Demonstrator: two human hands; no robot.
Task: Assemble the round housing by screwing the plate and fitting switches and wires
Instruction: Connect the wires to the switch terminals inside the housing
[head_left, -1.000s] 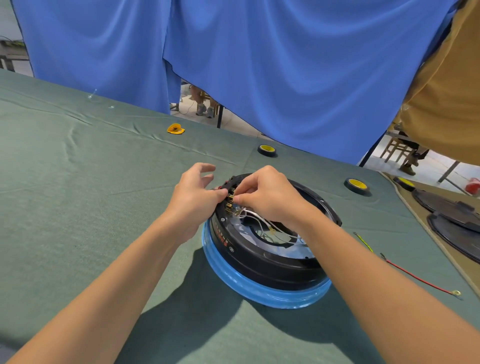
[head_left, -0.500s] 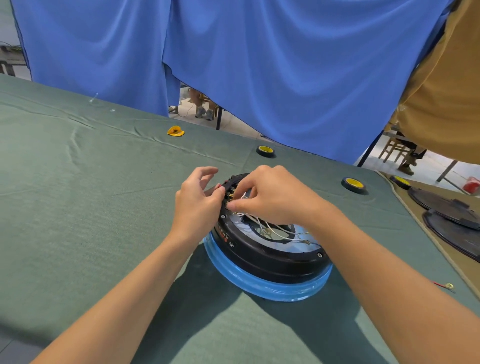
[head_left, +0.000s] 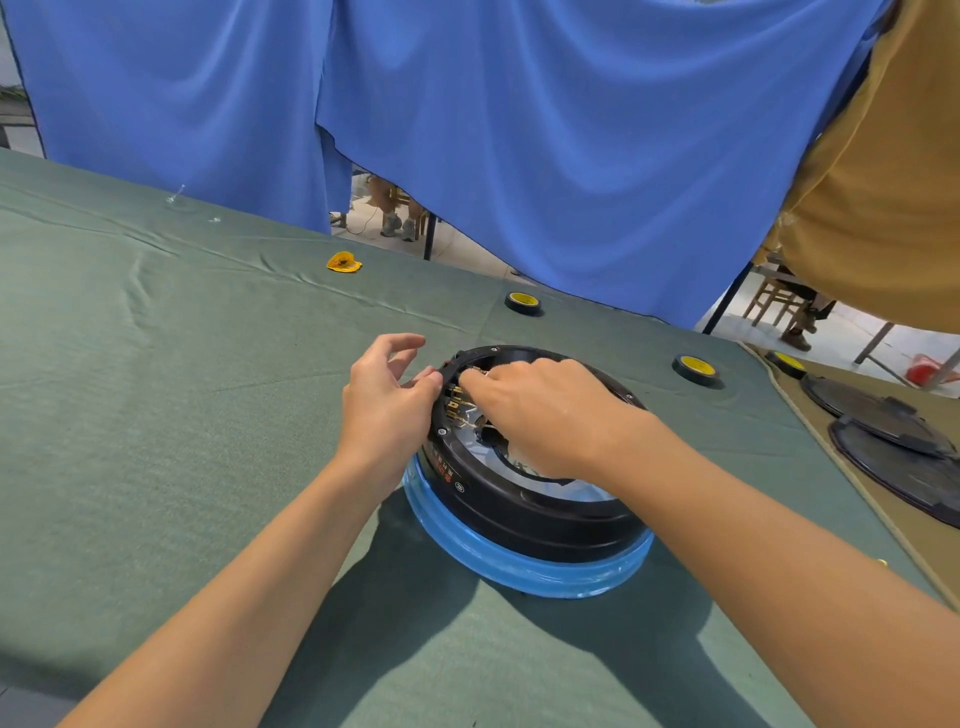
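One round housing (head_left: 524, 512), two hands (head_left: 387, 413) (head_left: 545, 410), three yellow-centred tape rolls (head_left: 523, 302), two dark round lids (head_left: 883, 410) and one yellow scrap (head_left: 344, 262).

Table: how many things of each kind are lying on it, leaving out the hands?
Housing: 1
Tape rolls: 3
Dark lids: 2
Yellow scrap: 1
Total: 7

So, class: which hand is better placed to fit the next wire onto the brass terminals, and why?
The right hand: its fingertips sit at the brass terminals inside the round housing, with the palm over the opening. The left hand pinches the housing's edge from outside, probably steadying it.
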